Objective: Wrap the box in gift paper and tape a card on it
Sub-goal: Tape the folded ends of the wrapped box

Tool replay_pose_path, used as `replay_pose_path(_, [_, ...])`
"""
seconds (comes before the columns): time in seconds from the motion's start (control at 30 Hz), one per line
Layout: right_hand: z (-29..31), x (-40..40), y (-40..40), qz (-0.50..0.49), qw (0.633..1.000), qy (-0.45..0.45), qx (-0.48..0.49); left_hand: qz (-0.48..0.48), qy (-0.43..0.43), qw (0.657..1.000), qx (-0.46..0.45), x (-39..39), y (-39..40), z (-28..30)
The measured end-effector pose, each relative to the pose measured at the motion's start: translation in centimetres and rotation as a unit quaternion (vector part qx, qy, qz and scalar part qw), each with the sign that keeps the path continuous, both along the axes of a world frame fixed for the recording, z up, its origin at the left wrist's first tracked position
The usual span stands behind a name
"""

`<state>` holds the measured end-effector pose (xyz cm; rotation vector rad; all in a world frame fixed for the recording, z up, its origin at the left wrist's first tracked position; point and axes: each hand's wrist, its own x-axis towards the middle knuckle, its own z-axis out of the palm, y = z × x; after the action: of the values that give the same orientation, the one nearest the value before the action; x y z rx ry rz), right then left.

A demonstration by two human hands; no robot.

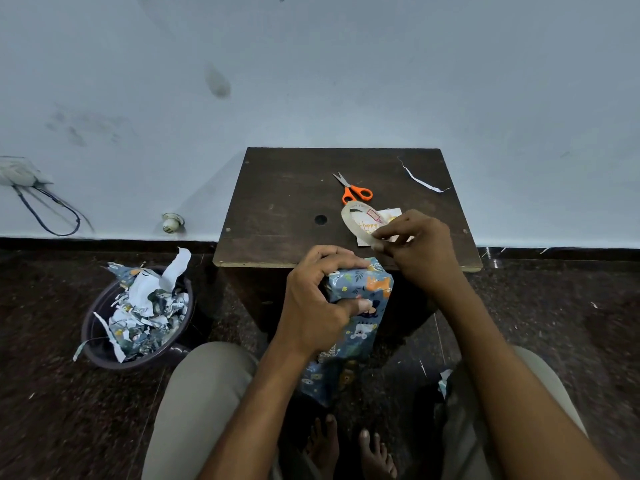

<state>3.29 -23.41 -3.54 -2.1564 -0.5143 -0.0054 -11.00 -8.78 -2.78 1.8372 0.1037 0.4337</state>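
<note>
From my feed, my left hand point(317, 292) grips the wrapped box point(360, 306) down at 6 o'clock, held in front of the table point(277, 202) edge over my lap. My right hand point(415, 251) pinches the tape roll point(356, 223) just above the card point(388, 216). Orange scissors point(355, 192) sit at 12 from the card, a bin of paper scraps point(138, 313) off at 9.

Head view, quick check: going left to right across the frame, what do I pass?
Wall socket with cable → bin of paper scraps → left hand gripping the wrapped box → right hand pinching the tape roll → thin paper strip on the table.
</note>
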Motion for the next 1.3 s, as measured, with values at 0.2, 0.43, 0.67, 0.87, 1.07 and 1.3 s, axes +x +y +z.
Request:
replay_pose_path(0.2, [1.2, -2.8, -1.9, 0.076, 0.977, 0.067, 0.185, -0.062, 0.006, 0.993, -0.102, 0.0, 0.9, 0.4])
replay_pose_path(0.43, [0.7, -3.2, -2.5, 0.129, 0.966, 0.114, 0.19, -0.136, -0.003, 0.985, -0.107, 0.1, 0.0, 0.5])
replay_pose_path(0.67, [1.2, -3.0, -2.8, 0.122, 0.96, 0.179, 0.178, -0.128, 0.046, 0.989, -0.055, 0.0, -0.3, -0.1])
replay_pose_path(0.87, [1.8, -3.2, -2.5, 0.093, 0.899, 0.312, 0.294, -0.132, 0.067, 0.988, -0.034, 0.2, -0.7, -0.2])
replay_pose_path(1.07, [2.0, -4.0, -1.8, 0.1, 0.905, 0.298, 0.285, -0.129, 0.073, 0.989, 0.02, 0.0, -0.8, -0.3])
replay_pose_path(1.3, [2.7, -4.0, -1.7, 0.044, 0.911, 0.266, 0.312, -0.134, 0.078, 0.987, 0.036, 0.0, -0.9, -0.1])
